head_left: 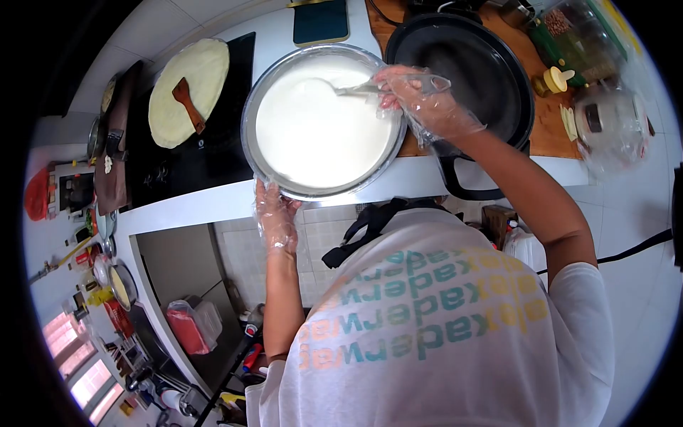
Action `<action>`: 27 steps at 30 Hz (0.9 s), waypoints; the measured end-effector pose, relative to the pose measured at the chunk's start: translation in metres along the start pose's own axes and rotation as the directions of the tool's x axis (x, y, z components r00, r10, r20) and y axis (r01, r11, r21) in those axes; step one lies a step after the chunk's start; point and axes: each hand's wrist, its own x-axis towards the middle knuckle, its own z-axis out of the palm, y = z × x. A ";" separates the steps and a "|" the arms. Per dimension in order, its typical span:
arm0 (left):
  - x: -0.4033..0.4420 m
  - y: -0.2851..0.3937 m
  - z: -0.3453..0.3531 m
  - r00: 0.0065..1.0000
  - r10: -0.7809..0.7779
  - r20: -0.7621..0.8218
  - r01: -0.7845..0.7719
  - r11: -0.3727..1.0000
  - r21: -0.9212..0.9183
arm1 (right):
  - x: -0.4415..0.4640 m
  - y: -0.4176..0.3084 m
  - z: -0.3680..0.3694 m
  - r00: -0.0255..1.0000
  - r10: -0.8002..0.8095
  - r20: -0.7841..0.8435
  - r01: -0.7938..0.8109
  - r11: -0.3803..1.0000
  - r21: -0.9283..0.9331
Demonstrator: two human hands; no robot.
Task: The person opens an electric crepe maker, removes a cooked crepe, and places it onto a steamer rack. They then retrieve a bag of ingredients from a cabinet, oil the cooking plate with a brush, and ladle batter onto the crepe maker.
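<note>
A wide metal bowl [250,146] full of white batter stands at the counter's front edge. My right hand [420,99], in a clear plastic glove, is closed around the handle of a ladle [350,90] whose head dips into the batter. In a similar glove, my left hand [276,217] grips the bowl's near rim at the lower left. To the left, a pale round flatbread [169,107] lies over the black cooktop [231,135], with a wooden spatula [187,103] resting on it. A large black pan [469,64] sits right of the bowl, partly behind my right hand.
A dark phone-like slab [320,23] lies behind the bowl. On the wooden board [551,139] at right are a small jar with a yellow top [553,81] and a plastic-wrapped container [612,121]. The pan's handle [462,186] juts past the counter's front edge.
</note>
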 end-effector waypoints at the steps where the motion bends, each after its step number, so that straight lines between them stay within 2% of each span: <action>1: 0.000 0.000 0.000 1.000 0.001 0.001 -0.001 1.000 0.001 | -0.001 0.002 0.001 0.998 -0.038 0.057 0.037 0.999 0.002; 3: 0.000 0.000 0.000 1.000 0.009 0.008 -0.009 1.000 -0.002 | -0.005 0.009 0.001 0.980 -0.106 0.166 0.106 0.994 0.011; 5: -0.002 -0.001 0.001 1.000 0.010 0.006 -0.010 1.000 -0.011 | -0.009 0.004 -0.006 0.921 -0.238 0.307 0.318 0.916 -0.245; 7: -0.004 -0.002 0.002 1.000 0.007 -0.003 -0.007 1.000 -0.029 | -0.015 -0.004 -0.013 0.844 -0.326 0.426 0.510 0.733 -0.451; 9: -0.008 -0.001 0.005 1.000 -0.005 -0.009 0.005 0.999 -0.032 | -0.023 -0.015 -0.019 0.764 -0.386 0.517 0.645 0.471 -0.602; 10: -0.010 -0.001 0.007 1.000 -0.012 -0.010 0.012 0.999 -0.032 | -0.028 -0.023 -0.021 0.876 -0.234 0.423 0.450 0.715 -0.535; 11: -0.012 -0.003 0.008 1.000 -0.006 -0.002 0.006 0.999 -0.039 | -0.035 -0.033 -0.024 0.937 -0.048 0.347 0.201 0.885 -0.421; 12: -0.013 -0.005 0.008 1.000 0.002 0.006 -0.001 0.999 -0.046 | -0.041 -0.040 -0.026 0.942 0.153 0.299 -0.071 0.961 -0.268; 15: -0.015 -0.007 0.009 1.000 -0.003 0.005 0.003 1.000 -0.031 | -0.052 -0.052 -0.034 0.958 0.120 0.262 -0.054 0.968 -0.246; 18: -0.018 -0.007 0.012 0.999 0.011 -0.035 -0.013 0.999 -0.044 | -0.054 -0.061 -0.037 0.979 0.055 0.195 0.035 0.901 -0.432; 21: -0.019 -0.004 0.014 0.999 -0.002 -0.054 0.002 1.000 -0.014 | -0.047 -0.050 -0.037 0.984 -0.012 0.178 0.095 0.877 -0.471; 24: -0.018 -0.005 0.012 0.999 -0.007 -0.053 0.008 1.000 0.029 | -0.033 -0.028 -0.033 0.949 -0.250 0.191 0.315 0.790 -0.526; 27: -0.020 -0.003 0.014 0.999 -0.024 -0.048 0.024 1.000 -0.004 | -0.016 -0.013 -0.020 0.996 -0.073 0.059 0.082 0.982 -0.172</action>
